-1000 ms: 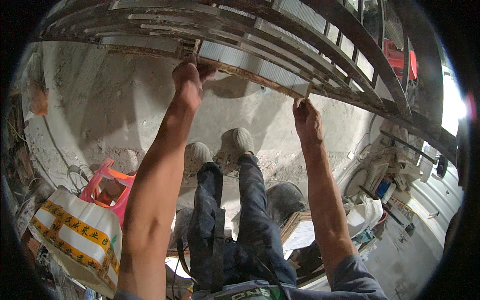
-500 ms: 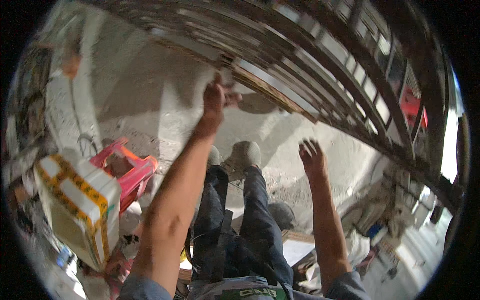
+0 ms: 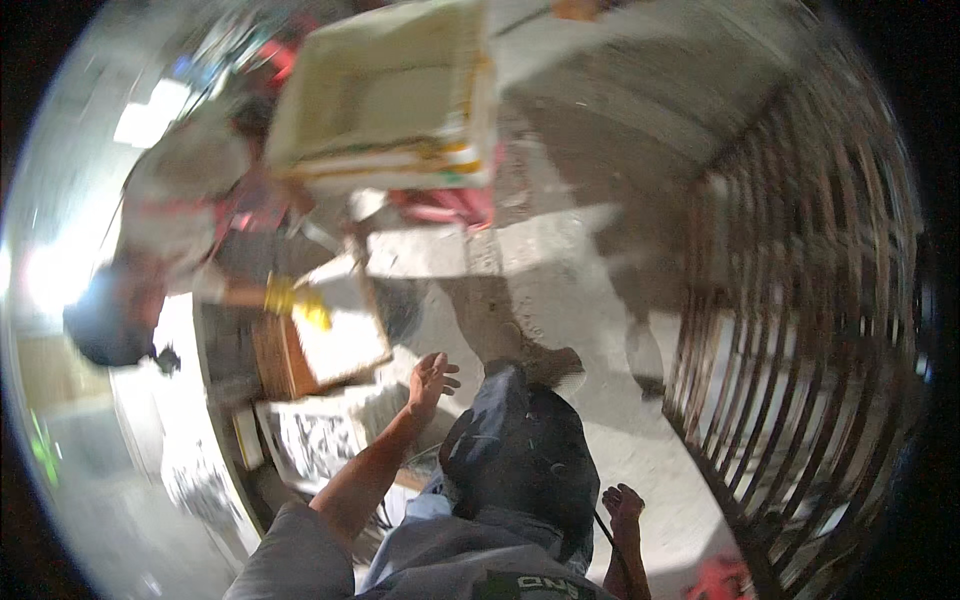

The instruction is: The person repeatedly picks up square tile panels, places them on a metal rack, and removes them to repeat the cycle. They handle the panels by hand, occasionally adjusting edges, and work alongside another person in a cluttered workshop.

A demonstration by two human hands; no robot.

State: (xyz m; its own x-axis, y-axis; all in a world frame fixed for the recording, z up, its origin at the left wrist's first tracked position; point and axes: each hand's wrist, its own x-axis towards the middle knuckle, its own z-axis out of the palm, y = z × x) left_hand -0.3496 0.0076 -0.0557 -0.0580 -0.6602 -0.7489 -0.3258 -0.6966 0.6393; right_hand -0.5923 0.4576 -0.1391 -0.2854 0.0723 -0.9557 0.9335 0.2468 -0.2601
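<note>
My left hand (image 3: 432, 385) hangs in the air in front of my left leg, its fingers apart and holding nothing. Closest to it is a wooden box with a pale top (image 3: 342, 335), which it does not touch. Low at my right side is my right hand (image 3: 624, 503), fingers loosely bent, with nothing visible in it. A thin dark cord (image 3: 608, 535) runs down beside that wrist. Motion blurs much of the picture.
At left, another person bends over the wooden box, a yellow glove (image 3: 300, 300) on one hand. An open foam box (image 3: 385, 95) with yellow tape rests above a pink stool (image 3: 445, 205). A barred metal gate (image 3: 780, 330) stands along the right. Shadows cross the concrete floor (image 3: 560, 240).
My view has swung left, bringing the other person in. The foam box now appears at the top and the bars at right. Both my hands have dropped nearer my body.
</note>
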